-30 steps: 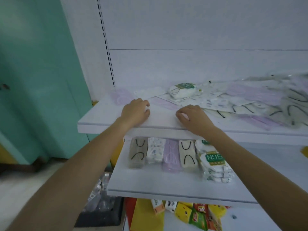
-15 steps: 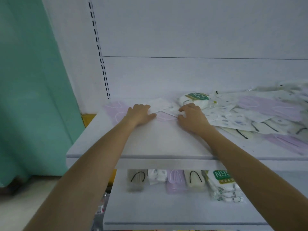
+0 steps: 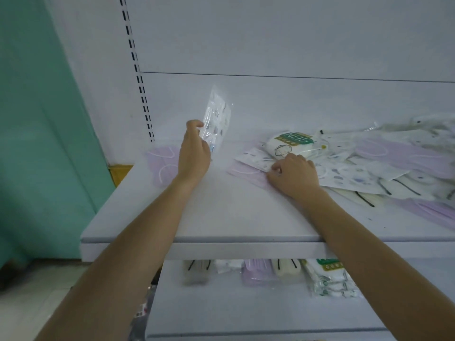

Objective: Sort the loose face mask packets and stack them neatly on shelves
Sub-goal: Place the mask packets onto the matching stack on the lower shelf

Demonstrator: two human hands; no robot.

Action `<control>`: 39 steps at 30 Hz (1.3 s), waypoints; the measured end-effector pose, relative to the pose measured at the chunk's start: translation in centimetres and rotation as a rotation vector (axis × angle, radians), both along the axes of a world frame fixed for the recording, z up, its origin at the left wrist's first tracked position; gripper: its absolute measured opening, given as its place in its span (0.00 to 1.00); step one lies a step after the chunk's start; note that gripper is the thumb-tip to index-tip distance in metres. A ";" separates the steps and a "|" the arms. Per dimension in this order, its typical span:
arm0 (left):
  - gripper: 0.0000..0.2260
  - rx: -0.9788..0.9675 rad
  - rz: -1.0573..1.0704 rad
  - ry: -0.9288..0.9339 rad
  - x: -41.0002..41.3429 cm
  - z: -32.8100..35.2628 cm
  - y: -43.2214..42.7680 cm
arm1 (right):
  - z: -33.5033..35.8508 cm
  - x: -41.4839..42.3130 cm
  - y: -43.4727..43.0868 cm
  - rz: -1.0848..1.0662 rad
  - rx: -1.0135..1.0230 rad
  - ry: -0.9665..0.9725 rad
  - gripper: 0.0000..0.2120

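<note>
On upper shelf point(image 3: 221, 217), left part: left hand point(image 3: 194, 153) holds a printed mask packet point(image 3: 216, 119) upright, clear of the shelf surface, in front of the white back panel point(image 3: 270, 40).
Left grip: thumb and curled fingers pinch the packet's lower part; the rest stands free above the hand.
Left arm: forearm reaches forward over the shelf's front edge, wrist cocked up.
Right hand point(image 3: 294, 177): knuckles up, fingers curled down where a lilac mask packet point(image 3: 248, 175) meets a white printed one, at the near edge of the loose pile point(image 3: 381, 163).
Right grip: fingertips tucked under the hand; cannot tell whether they pinch a packet or only press on it.
Loose pile: sprawls rightward along the upper shelf; N95 packet point(image 3: 290, 143) lies on top, just behind the right hand.
Lone lilac packet point(image 3: 162, 163): flat at the shelf's left end, just beside the left hand.
Lower shelf point(image 3: 221, 311): row of sorted stacks point(image 3: 256, 271), half hidden under the upper shelf's lip.
Step (judgement): pulling single packets out of the pile by kind; most of it looks unsorted.
Next move (judgement): carry the printed packet out and down under the lip to the matching stack, lay it flat and square; the film looks thin and slippery, so it needs a light, steady pinch.
</note>
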State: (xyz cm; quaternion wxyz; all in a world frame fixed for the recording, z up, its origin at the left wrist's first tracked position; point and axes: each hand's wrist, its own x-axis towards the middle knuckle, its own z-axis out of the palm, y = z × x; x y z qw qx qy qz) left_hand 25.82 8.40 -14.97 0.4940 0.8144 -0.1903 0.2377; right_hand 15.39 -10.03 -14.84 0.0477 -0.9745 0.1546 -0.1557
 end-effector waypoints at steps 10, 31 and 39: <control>0.11 -0.042 -0.158 0.082 -1.2 0.5 -0.2 | 0.8 0.0 0.3 0.083 0.450 -0.491 0.10; 0.07 -0.275 -0.373 0.587 -1.2 0.1 -0.9 | -0.3 -0.3 2.7 0.603 0.316 -0.272 0.08; 0.09 -0.288 0.013 0.443 0.2 0.3 -0.1 | -0.8 -0.1 1.7 0.336 0.228 -0.012 0.25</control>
